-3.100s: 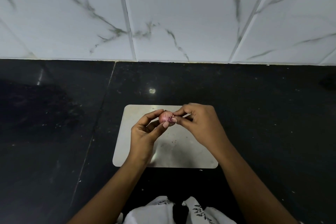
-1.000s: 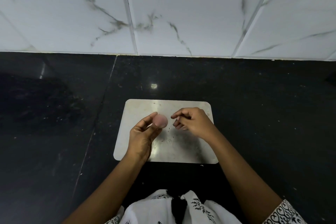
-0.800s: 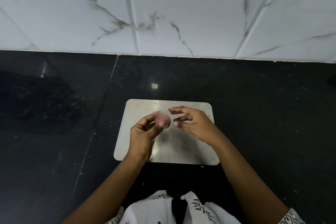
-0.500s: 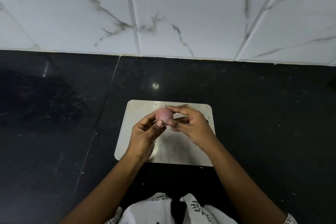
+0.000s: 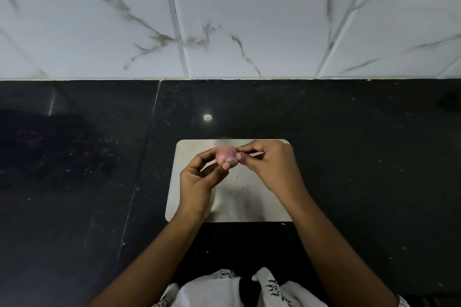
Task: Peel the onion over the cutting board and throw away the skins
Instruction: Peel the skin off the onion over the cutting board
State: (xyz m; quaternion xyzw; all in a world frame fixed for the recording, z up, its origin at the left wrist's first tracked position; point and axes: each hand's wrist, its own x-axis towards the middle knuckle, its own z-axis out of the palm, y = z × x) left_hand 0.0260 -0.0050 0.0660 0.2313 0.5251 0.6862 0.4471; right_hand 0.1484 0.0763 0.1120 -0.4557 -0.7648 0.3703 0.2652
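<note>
My left hand pinches the onion between thumb and fingertips, holding it up over the 12 o'clock edge of the cutting board. My right hand is pressed in at the onion's 3 o'clock side, with thumb and forefinger closed together on its pale lower end.

That is the change. A second ago the right hand had pulled clear toward 3 o'clock, its fingers curled and the onion alone in the left. Since then it has come back and closed the gap, and the left hand has lifted the onion slightly toward 12 o'clock. I read this as one strip being let go and the next being started, so peeling is mid-cycle and not finished.

The onion is blurred. It looks like the right fingers have hold of a flap of skin, but I can't tell a true grip from a nail merely picking at it.

A few dark flecks lie on the board near its centre, probably bits of skin. I see no pile of skins and no bin, so the throwing-away part has yet to be done.

The board lies on the black surface, with a small glint of light beyond it at 12 o'clock. The white marbled wall tiles stand behind that.
</note>
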